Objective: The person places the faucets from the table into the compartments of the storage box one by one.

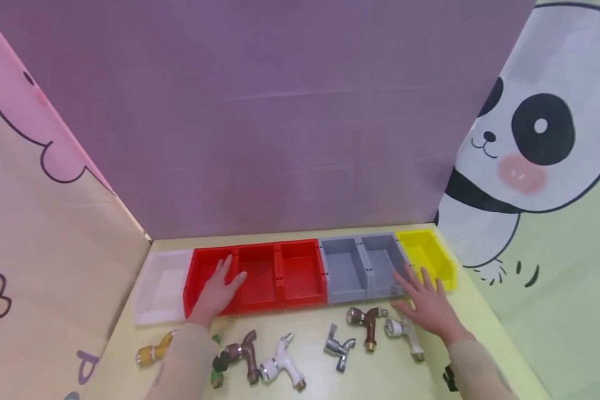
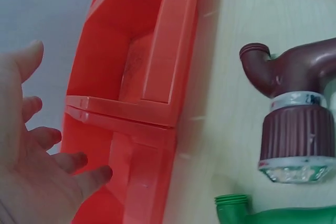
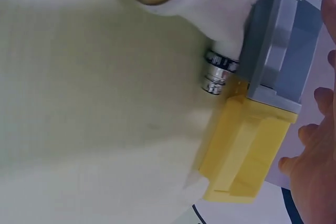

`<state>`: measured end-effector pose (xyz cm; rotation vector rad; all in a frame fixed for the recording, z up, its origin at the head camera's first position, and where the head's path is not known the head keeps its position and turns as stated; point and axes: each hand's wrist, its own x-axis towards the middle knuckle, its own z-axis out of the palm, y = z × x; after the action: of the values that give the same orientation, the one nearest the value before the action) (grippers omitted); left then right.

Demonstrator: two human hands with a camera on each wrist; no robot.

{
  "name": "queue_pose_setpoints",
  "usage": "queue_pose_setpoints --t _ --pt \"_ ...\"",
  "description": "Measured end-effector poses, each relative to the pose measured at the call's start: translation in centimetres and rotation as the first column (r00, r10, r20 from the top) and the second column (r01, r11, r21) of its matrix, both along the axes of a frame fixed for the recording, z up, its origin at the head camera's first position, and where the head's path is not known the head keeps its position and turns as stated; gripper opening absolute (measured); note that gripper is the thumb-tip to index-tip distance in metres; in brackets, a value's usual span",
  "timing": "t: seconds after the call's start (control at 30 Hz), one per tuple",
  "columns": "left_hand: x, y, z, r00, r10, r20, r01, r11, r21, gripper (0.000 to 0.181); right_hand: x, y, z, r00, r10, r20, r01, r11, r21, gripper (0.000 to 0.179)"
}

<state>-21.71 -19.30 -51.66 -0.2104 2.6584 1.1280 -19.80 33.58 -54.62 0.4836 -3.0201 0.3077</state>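
Note:
My left hand [image 1: 216, 294] hovers over the leftmost red bins, fingers spread and holding nothing. In the left wrist view its fingers [image 2: 94, 179] extend beside the red bin wall [image 2: 163, 66]. My right hand [image 1: 430, 308] reaches above the right grey bin's front corner, its fingers loosely spread. Below that hand lies a white faucet [image 1: 407, 335], partly covered by the thumb. A brown faucet [image 1: 369, 325] is just left of it. Closer to me lie a chrome faucet [image 1: 339, 349], a white faucet [image 1: 282, 364], another brown faucet [image 1: 247, 355] and a green faucet [image 1: 217, 380].
Bins stand in a row at the back: a white bin [image 1: 152, 318], three red, two grey [image 1: 347, 296] and a yellow bin [image 1: 449, 281]. My left sleeve partly hides a yellow faucet [image 1: 150, 354]. A black item [image 1: 450, 379] shows beside the right sleeve. Printed curtains enclose the table.

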Motion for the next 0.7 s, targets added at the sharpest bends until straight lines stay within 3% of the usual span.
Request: queue_pose_setpoints --t 0.23,0.47,0.7 --pt "0.1 0.2 -0.8 0.999 0.037 -0.014 -0.037 0.999 0.004 0.087 1.7 0.1 -0.9 0.997 0.074 0.005 -0.074 0.997 0.000 0.074" --pt "0.3 0.1 -1.7 0.999 0.023 -0.039 -0.023 1.000 -0.015 0.078 2.8 0.5 -1.7 0.989 0.145 0.039 -0.143 0.989 -0.038 0.072" --pt "0.2 0.5 -2.1 0.998 0.029 -0.061 -0.029 1.000 0.000 0.075 3.5 1.0 -2.3 0.977 0.213 0.022 -0.213 0.977 0.004 0.077"
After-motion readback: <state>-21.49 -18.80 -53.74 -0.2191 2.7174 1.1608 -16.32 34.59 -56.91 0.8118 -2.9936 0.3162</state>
